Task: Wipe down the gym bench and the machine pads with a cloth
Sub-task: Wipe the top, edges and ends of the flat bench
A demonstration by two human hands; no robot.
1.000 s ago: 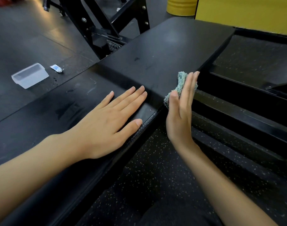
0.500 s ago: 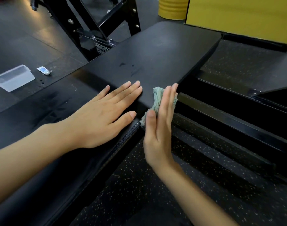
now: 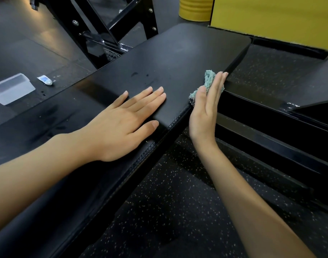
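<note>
A long black padded gym bench (image 3: 178,53) runs from the lower left to the upper right. My left hand (image 3: 122,123) lies flat on its top, fingers straight and spread. My right hand (image 3: 206,108) stands upright against the bench's right side edge, fingers straight, pressing a crumpled teal cloth (image 3: 208,81) onto that edge. Most of the cloth is hidden behind my palm. A few dark wet marks (image 3: 139,75) show on the pad ahead of my left hand.
A black steel machine frame (image 3: 107,30) stands behind the bench. On the floor at left lie a clear plastic container (image 3: 12,88) and a small white tube (image 3: 45,80). Black metal rails (image 3: 271,136) run to the right. A yellow barrel (image 3: 194,8) and a yellow panel (image 3: 271,17) stand at the back.
My right hand slid the cloth back along the bench's side edge toward me, then forward again toward the far end. My left hand stayed flat on the pad.
</note>
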